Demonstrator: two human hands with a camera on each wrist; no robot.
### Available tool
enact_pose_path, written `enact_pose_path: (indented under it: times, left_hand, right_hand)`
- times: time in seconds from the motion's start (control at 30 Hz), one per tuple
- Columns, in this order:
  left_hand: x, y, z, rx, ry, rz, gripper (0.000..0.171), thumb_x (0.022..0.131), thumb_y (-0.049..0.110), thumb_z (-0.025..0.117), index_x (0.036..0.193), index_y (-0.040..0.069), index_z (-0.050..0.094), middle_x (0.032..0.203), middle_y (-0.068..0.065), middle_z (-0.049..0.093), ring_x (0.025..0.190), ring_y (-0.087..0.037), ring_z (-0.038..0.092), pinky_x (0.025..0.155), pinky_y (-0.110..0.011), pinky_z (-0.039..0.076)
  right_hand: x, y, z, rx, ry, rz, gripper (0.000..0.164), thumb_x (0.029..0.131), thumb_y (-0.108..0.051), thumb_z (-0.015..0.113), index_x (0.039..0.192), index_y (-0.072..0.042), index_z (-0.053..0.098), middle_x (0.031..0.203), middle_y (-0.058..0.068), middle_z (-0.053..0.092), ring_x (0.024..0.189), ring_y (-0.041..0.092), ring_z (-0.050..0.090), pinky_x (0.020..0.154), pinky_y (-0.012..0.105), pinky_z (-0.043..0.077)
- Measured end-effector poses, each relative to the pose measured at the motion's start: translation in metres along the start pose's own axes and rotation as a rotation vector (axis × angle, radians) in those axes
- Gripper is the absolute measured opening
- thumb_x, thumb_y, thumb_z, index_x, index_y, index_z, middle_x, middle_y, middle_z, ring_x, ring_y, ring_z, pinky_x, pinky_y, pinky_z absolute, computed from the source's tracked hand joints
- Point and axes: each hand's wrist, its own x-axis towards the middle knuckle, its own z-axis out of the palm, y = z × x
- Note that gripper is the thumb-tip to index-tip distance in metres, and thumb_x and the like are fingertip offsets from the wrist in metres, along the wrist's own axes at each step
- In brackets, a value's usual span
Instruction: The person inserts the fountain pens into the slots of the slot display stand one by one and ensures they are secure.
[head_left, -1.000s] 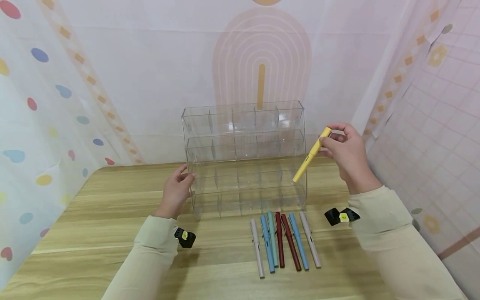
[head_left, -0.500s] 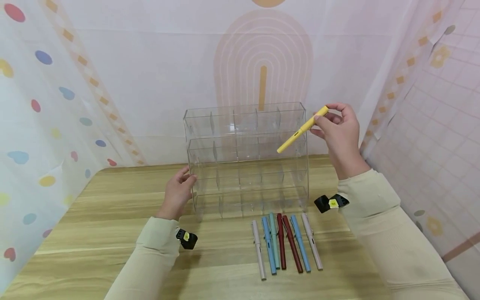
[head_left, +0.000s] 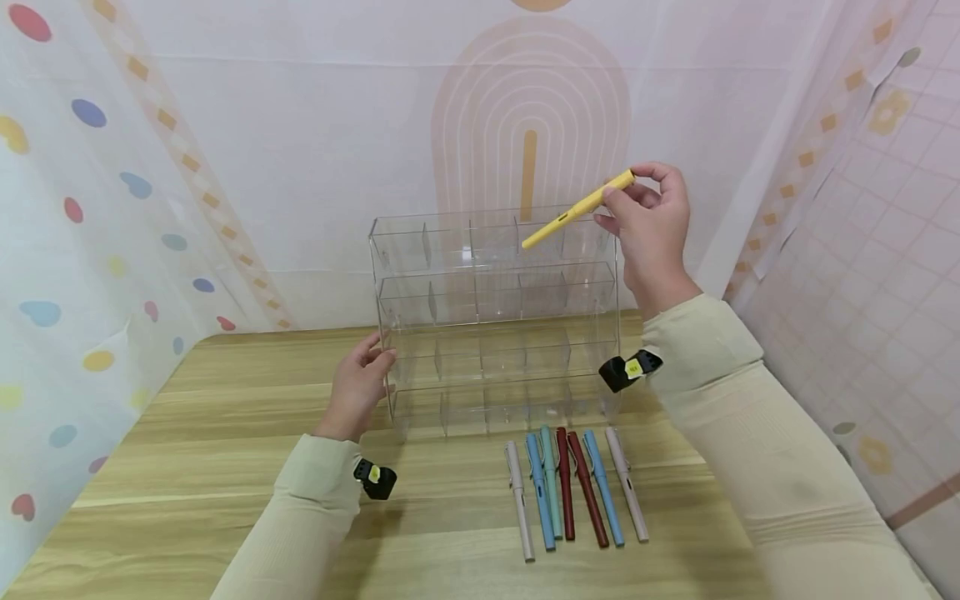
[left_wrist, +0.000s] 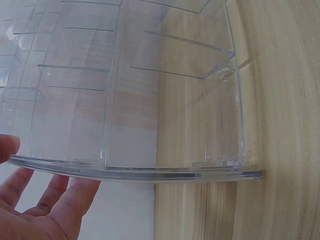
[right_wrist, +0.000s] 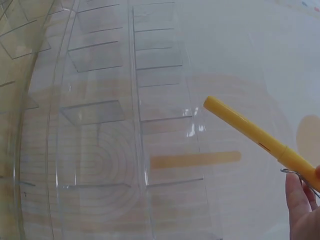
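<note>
A clear acrylic display rack (head_left: 498,334) with tiers of small compartments stands on the table. My left hand (head_left: 360,385) holds its left side edge; in the left wrist view, the thumb (left_wrist: 9,146) is on one side of the side panel (left_wrist: 150,174) and the fingers (left_wrist: 75,200) are on the other. Above the rack's upper right, my right hand (head_left: 651,233) pinches a yellow pen (head_left: 577,210) near its capped end. The pen slants, its free end pointing down and left in front of the top tier. In the right wrist view, the pen (right_wrist: 245,127) shows a wire clip.
In front of the rack lie several capped pens: a pale lilac pen (head_left: 519,500), blue ones, a teal one, dark red ones (head_left: 588,490) and another lilac pen (head_left: 627,485) at the right. A patterned cloth (head_left: 337,150) hangs behind the wooden table (head_left: 217,467).
My right hand has moved up and left with the yellow pen, bringing it from beside the rack to the top tier. The pen has tilted flatter. My left hand stays at the rack's side.
</note>
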Motion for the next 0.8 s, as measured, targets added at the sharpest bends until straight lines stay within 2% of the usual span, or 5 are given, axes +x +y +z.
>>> enact_pose_path:
  times: [0.33, 0.47, 0.8]
  left_hand:
    - [-0.002, 0.001, 0.0, -0.013, -0.004, -0.003, 0.054, 0.102, 0.018, 0.044, 0.153, 0.014, 0.027, 0.144, -0.023, 0.036, 0.133, -0.037, 0.037, 0.101, -0.055, 0.04]
    - [-0.003, 0.001, 0.0, -0.012, -0.005, 0.002, 0.054, 0.102, 0.018, 0.044, 0.153, 0.014, 0.027, 0.143, -0.023, 0.037, 0.132, -0.036, 0.037, 0.101, -0.055, 0.04]
    - [-0.004, 0.001, 0.001, -0.018, -0.002, 0.005, 0.053, 0.102, 0.017, 0.044, 0.153, 0.014, 0.03, 0.141, -0.023, 0.039, 0.13, -0.035, 0.038, 0.101, -0.055, 0.04]
  right_hand:
    - [0.009, -0.002, 0.019, 0.038, 0.016, 0.009, 0.029, 0.086, 0.006, 0.063, 0.104, -0.012, 0.049, 0.092, 0.008, 0.058, 0.086, 0.02, 0.061, 0.072, 0.027, 0.056]
    - [0.012, -0.001, 0.026, 0.021, 0.017, 0.024, 0.028, 0.086, 0.005, 0.064, 0.103, -0.013, 0.049, 0.094, 0.007, 0.059, 0.088, 0.019, 0.061, 0.076, 0.029, 0.056]
    - [0.014, 0.014, 0.04, -0.011, -0.01, 0.036, 0.027, 0.088, 0.005, 0.063, 0.101, -0.014, 0.048, 0.094, 0.006, 0.059, 0.09, 0.019, 0.061, 0.078, 0.03, 0.055]
